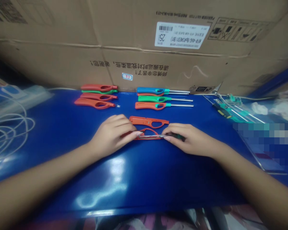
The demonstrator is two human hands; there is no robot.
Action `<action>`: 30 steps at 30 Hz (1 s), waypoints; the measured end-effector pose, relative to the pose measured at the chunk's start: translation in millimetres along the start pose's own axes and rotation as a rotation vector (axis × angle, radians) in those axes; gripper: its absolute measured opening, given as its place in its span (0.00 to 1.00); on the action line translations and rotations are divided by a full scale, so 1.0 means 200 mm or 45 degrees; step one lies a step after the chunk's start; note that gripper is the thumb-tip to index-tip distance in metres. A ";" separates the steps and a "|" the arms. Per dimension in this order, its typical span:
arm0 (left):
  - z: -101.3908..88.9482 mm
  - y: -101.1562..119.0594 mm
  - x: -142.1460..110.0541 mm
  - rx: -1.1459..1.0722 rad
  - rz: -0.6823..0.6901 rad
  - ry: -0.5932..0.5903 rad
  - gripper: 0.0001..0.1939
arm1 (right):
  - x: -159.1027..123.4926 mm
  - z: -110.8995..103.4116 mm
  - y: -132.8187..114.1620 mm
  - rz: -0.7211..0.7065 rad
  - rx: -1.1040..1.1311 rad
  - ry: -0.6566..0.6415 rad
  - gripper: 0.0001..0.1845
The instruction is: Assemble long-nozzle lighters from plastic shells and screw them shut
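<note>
Both my hands meet over an orange lighter casing half point(150, 131) with a looped trigger opening, low on the blue table. My left hand point(118, 132) is closed, thumb and fingers pinched at the casing's left end around thin wires point(148, 136). These run right to a small metal end at the fingertips of my right hand point(189, 137). That hand is also closed in a pinch; a dark, partly green piece point(178, 136) shows under its fingers, its kind unclear. Just beyond lies another orange casing half point(147, 121), touched by neither hand.
Lighters with metal tubes point(164, 105) lie in a row behind; stacked casings point(96, 103) and small metal bits point(118, 105) are left of them. A screwdriver point(222, 110) and teal parts with metal tubes point(242, 111) lie right. A cardboard box point(124, 32) walls the back; cables point(12, 127) coil left.
</note>
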State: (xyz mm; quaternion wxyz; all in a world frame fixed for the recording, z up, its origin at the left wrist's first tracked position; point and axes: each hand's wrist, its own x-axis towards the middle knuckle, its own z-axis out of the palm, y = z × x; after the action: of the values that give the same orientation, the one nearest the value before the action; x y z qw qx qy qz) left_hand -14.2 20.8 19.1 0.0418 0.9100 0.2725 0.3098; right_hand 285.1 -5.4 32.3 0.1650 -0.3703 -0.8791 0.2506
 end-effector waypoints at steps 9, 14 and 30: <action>0.02 -0.03 0.00 -0.087 0.013 0.037 0.09 | 0.00 0.01 0.02 0.060 0.012 0.027 0.07; 0.03 -0.02 0.00 -0.214 -0.056 0.049 0.08 | 0.00 0.01 0.02 -0.009 0.039 0.060 0.08; 0.03 -0.02 -0.01 -0.300 -0.046 0.065 0.08 | 0.00 0.01 0.04 -0.052 -0.016 0.140 0.09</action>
State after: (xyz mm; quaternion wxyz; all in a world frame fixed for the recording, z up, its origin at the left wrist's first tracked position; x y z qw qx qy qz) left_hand -14.3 24.2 10.8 0.1470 0.8854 0.2517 0.3620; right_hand 288.9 -0.9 25.2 0.2158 -0.3665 -0.8777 0.2208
